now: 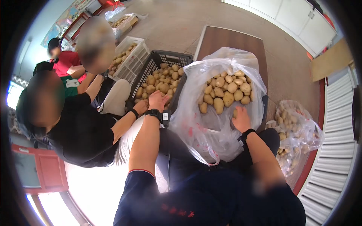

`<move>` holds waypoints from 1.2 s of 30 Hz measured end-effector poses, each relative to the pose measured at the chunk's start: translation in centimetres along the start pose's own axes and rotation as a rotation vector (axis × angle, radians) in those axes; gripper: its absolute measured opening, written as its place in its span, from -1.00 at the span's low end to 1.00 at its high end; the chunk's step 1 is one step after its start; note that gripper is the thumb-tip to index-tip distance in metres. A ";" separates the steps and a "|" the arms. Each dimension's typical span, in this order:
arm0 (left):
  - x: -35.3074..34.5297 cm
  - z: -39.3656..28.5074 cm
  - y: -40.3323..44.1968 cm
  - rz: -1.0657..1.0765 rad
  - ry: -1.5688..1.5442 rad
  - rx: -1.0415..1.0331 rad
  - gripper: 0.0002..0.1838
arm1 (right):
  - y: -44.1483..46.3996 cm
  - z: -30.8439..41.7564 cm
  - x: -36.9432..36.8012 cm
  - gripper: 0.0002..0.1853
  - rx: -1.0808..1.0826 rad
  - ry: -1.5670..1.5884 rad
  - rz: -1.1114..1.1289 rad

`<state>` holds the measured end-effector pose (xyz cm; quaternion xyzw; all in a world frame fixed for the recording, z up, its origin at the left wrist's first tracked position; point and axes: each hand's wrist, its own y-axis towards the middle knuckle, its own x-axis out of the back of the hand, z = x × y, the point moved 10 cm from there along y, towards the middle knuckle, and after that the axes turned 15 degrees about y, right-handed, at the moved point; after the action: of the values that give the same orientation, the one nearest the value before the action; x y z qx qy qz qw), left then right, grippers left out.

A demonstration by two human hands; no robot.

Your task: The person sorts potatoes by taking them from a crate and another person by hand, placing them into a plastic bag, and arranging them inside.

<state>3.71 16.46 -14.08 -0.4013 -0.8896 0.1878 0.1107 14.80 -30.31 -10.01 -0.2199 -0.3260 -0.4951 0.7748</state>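
Note:
My left hand [157, 100] is over the near right part of a black plastic crate [185, 58]. Its fingers are stretched out and slightly apart, touching the potatoes [164, 87] there. Inside a clear plastic bag [194, 124], my right hand [242, 120] has its fingers closed on a potato [235, 112], which is partly hidden by them. Beyond that hand, a pile of potatoes [228, 98] fills the far part of the open bag. A co-worker's hand [141, 107] with a black wristband reaches to the crate's near left edge, close to my left wrist.
Behind the bag is a brown tabletop [235, 39]. A white crate [141, 47] of potatoes stands beyond the black one. More bagged potatoes [290, 124] lie on the floor at right, near a white radiator [332, 147]. A co-worker in a black shirt [88, 132] sits close at left; other people sit further back.

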 end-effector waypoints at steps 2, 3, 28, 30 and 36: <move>-1.1 -1.3 -2.9 -0.051 -0.246 0.101 -0.89 | -0.4 0.5 0.1 -0.42 -0.040 0.025 0.020; -1.2 -1.5 -3.5 -0.054 -0.301 0.090 -0.93 | -0.4 0.9 0.1 -0.44 -0.040 0.001 0.005; -15.8 -5.7 -12.1 0.613 0.381 0.030 -0.60 | 0.4 12.6 -4.8 -0.49 -0.383 1.523 0.495; -16.7 -5.7 -12.8 0.673 0.402 0.015 -0.54 | 0.0 14.4 -4.6 -0.57 -0.382 1.486 0.558; -18.3 -5.3 -14.9 0.857 0.359 0.110 -0.48 | 0.5 13.1 -4.8 -0.65 -0.344 1.152 0.444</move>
<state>7.49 -5.17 -3.86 -0.7523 -0.5991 0.1911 0.1964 10.02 -18.39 -4.44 -0.1021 0.2798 -0.4070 0.8635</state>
